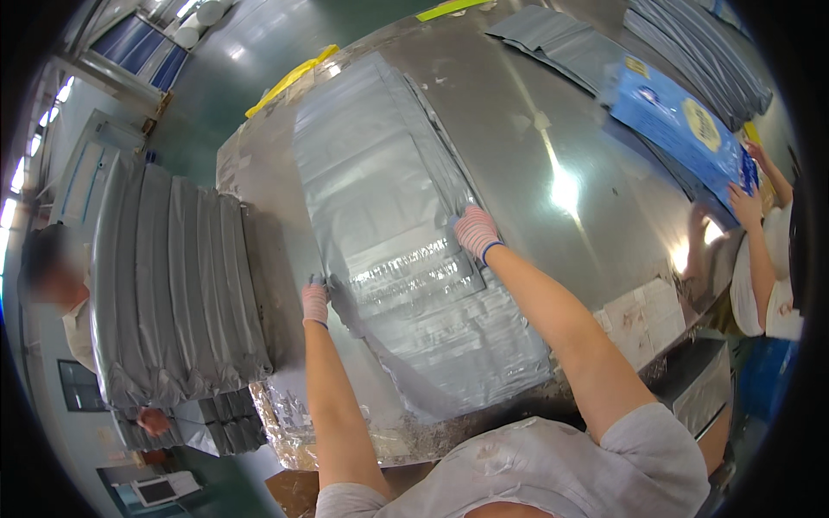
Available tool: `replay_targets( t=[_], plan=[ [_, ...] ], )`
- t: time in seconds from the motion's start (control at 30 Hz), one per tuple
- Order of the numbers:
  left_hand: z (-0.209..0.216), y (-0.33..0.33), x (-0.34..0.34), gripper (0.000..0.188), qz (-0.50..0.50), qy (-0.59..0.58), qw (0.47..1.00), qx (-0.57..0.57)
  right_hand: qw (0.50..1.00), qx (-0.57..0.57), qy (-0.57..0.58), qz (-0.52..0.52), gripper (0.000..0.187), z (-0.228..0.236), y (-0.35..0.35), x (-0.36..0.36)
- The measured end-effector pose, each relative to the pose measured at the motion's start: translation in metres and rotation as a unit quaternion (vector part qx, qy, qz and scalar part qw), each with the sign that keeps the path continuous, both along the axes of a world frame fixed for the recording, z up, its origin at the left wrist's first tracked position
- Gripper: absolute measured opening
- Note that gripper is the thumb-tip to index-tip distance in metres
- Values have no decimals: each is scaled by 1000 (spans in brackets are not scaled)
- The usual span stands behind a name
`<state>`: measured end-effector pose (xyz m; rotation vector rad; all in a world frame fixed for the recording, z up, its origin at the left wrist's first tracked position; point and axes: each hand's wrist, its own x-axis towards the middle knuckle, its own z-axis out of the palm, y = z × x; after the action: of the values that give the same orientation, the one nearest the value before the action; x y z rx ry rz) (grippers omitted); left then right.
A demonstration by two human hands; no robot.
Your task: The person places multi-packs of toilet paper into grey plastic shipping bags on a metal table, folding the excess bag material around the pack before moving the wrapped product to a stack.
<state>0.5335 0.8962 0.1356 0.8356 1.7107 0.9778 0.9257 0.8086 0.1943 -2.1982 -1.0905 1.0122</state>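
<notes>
A long, flat stack of grey plastic bags (367, 190) lies in front of me, with shiny clear strips across its middle. My left hand (315, 302), in a striped glove with grey fingertips, is closed at the stack's left edge. On the opposite edge, my right hand (477, 231), gloved the same way, has its fingers closed on the bags. Some fingertips of both hands are hidden by the plastic. The bags nearest my body (466, 354) look wrinkled and lie slightly fanned.
The bags rest on a metal table (535, 173) with taped, worn edges. Tall bundles of grey bags (177, 276) stand left, beside another person (78, 293). A co-worker's hands (747, 203) hold a blue package (669, 121) at right. More grey bags (691, 60) lie at the far right.
</notes>
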Motion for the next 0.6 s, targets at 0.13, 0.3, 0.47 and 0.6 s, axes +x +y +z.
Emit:
replay_targets(
  t=[0.13,0.3,0.47,0.6],
  plan=[
    [-15,33,-5,29,-79,171,982,-7,998,-43,27,35,44,5,21,-7],
    [0,69,41,32,-99,290,949,71,994,-23,-52,94,35,-10,35,11],
    [9,75,65,42,-132,334,928,96,993,20,-69,98,28,20,27,29],
    [27,45,109,45,-152,434,887,44,983,-75,-85,144,33,11,0,51]
  ],
)
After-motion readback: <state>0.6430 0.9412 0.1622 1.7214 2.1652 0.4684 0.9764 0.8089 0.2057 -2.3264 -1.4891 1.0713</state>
